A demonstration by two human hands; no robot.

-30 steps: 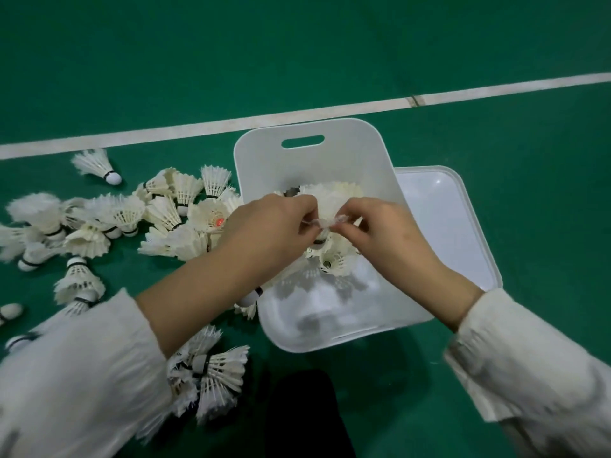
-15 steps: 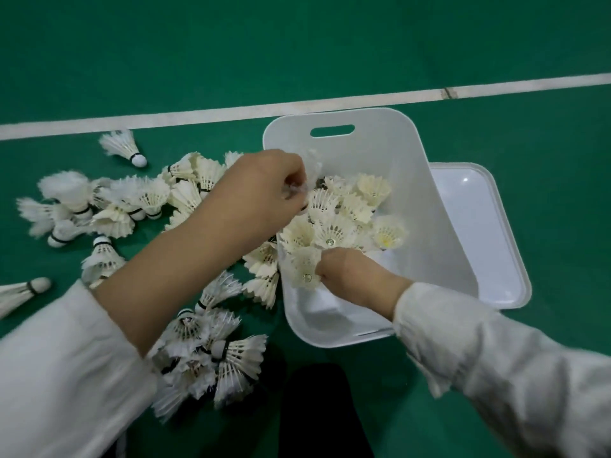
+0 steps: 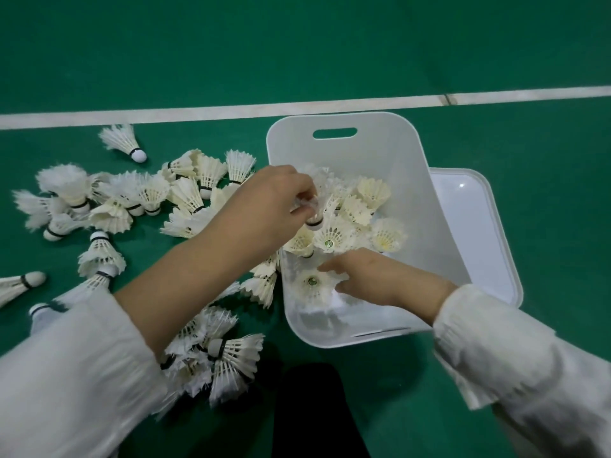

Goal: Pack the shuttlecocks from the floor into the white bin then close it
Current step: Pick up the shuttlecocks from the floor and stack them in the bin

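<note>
Both hands have moved a little deeper into the white bin (image 3: 370, 153) since half a second ago. Left hand (image 3: 274, 206) pinches one shuttlecock (image 3: 312, 209) over the bunch inside. Right hand (image 3: 373, 276) rests loosely on another shuttlecock (image 3: 312, 285) near the bottom; I cannot tell if it grips. Many shuttlecocks (image 3: 145, 200) lie on the green floor (image 3: 297, 44). Lots left. The lid (image 3: 476, 233) sits beside the bin, not on.

Loose feathered shuttlecocks (image 3: 148, 206) lie on the green court floor (image 3: 545, 226) left of the white plastic bin (image 3: 413, 180); its flat white lid (image 3: 476, 226) lies right; more sit inside.
</note>
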